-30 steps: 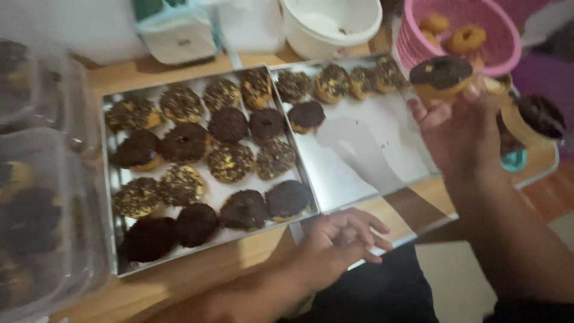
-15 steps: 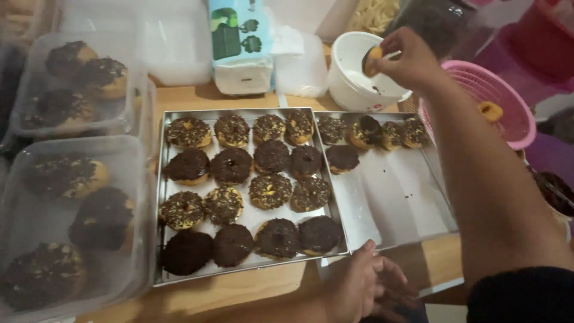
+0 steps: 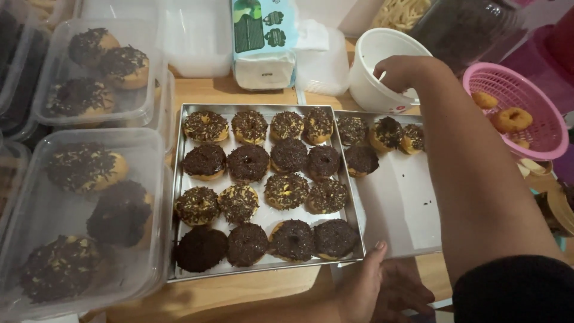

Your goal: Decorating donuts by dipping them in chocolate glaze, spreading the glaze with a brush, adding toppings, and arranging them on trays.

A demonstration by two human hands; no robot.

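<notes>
Wooden tabletop [image 3: 239, 293], warm and smooth, crowded with baking gear and seen from above. At its centre sits a shiny rectangular metal tray [image 3: 177, 197] lined with white paper and filled with four rows of round doughnuts [image 3: 248, 162], each glazed dark and rough with chocolate sprinkles. A second tray [image 3: 406, 209] touches its right edge, mostly bare paper, with a short row of doughnuts at the far end.

The right hand [image 3: 402, 70] reaches across that second tray and dips into a white plastic bowl [image 3: 373, 90] just beyond it. Its fingers curl down inside the rim, so I cannot tell whether they grip anything. The left hand [image 3: 382, 287] rests at the near edge, fingers loosely spread, thumb touching the corner of the full tray, holding nothing.

Judging from the reach, the right forearm hangs low over the finished row, and a dip could smear the soft glaze. The left thumb could also nudge the full tray.

Clear plastic boxes [image 3: 78, 221] of more doughnuts stack at the left. A pink mesh basket [image 3: 541, 125] holds plain golden doughnuts at the right. A soft tissue pack [image 3: 263, 42] stands at the back.
</notes>
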